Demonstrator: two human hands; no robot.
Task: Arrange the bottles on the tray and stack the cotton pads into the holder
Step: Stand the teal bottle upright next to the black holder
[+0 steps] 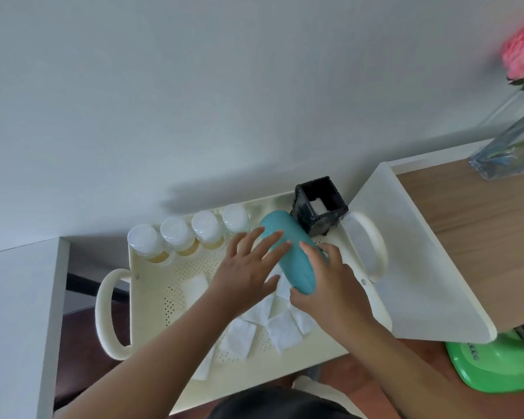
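A cream perforated tray with two loop handles holds everything. Several clear bottles with white caps stand in a row along its far edge. A teal bottle leans tilted over the tray, its top near the black square holder, which has a white pad inside. My right hand grips the teal bottle's lower end. My left hand is spread open, fingertips resting against the bottle's left side. Several white square cotton pads lie loose on the tray floor, partly under my hands.
A white raised shelf panel borders the tray on the right, with a wooden surface beyond. A glass vase with a pink flower stands far right. A green plastic item lies at lower right. A white wall rises behind.
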